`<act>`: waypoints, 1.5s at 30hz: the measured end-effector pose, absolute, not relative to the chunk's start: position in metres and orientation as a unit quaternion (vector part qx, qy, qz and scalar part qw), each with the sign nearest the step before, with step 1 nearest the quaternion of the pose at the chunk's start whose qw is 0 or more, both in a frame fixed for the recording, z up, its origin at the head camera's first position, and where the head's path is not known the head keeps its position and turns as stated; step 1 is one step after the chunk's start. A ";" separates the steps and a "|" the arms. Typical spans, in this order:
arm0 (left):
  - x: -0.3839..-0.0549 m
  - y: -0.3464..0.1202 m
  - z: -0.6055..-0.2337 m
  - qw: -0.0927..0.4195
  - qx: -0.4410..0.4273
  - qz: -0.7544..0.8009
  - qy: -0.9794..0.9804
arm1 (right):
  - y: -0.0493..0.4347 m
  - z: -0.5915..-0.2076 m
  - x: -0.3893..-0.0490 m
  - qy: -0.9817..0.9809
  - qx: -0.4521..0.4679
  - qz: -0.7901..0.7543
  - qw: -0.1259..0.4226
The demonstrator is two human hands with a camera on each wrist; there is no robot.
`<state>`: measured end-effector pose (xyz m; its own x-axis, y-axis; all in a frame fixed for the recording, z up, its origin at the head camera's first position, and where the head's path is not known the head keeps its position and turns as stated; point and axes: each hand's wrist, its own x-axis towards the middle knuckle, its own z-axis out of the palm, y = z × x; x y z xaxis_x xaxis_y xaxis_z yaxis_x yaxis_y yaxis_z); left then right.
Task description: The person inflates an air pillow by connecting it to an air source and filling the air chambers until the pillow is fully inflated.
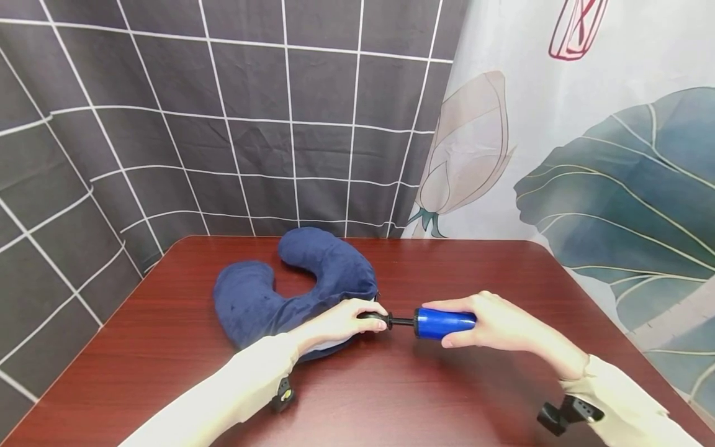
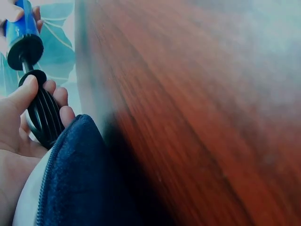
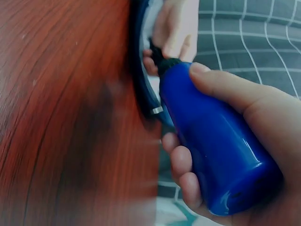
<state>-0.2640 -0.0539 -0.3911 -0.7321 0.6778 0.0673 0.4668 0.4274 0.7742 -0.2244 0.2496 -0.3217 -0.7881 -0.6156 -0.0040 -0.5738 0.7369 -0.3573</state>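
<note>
A blue hand pump with a black handle is held level between the two hands, above the table. My left hand grips the handle, thumb against its collar. The right hand wraps round the blue barrel, thumb along one side and fingers along the other. Between handle and barrel a short length of dark rod shows. Under and behind the left hand lies a navy U-shaped neck pillow, its zip open on a pale lining. The far end of the barrel is partly covered by the right palm.
The dark red wooden table spreads under both hands. A grey curtain with white grid lines hangs behind and to the left, and a pale curtain with leaf prints at the right. Each wrist carries a black camera mount.
</note>
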 end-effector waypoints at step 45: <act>-0.265 -0.052 -0.385 0.134 0.329 0.407 0.841 | 0.227 -0.331 -0.231 0.929 -0.328 -0.170 0.021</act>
<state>-0.2646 -0.0522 -0.3852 -0.7478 0.6625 0.0428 0.4444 0.4516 0.7736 -0.2309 0.2271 -0.3305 -0.7838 -0.6167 0.0730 -0.6026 0.7267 -0.3298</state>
